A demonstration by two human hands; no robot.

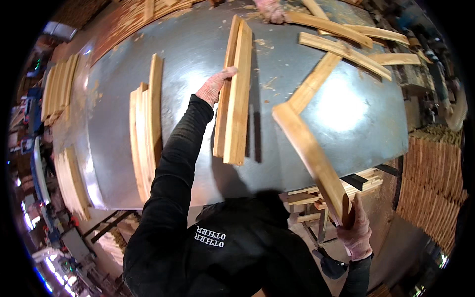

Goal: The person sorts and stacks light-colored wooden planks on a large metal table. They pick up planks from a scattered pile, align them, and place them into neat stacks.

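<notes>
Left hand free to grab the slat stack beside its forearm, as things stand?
Probably not: the left hand is holding a pair of boards, so its fingers look occupied. The slat stack itself seems mostly uncovered, with the forearm crossing near its lower right.

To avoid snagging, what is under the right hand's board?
Beneath the held board: a slanting board, metal tabletop and lower stacked boards; the slanting board's near end is covered, contact unclear.

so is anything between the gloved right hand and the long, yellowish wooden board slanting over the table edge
Nothing visible but the pale pink glove: the right hand grips the near end of the long, yellowish wooden board. A second yellowish wooden board lies by its far end, not between them.
</notes>
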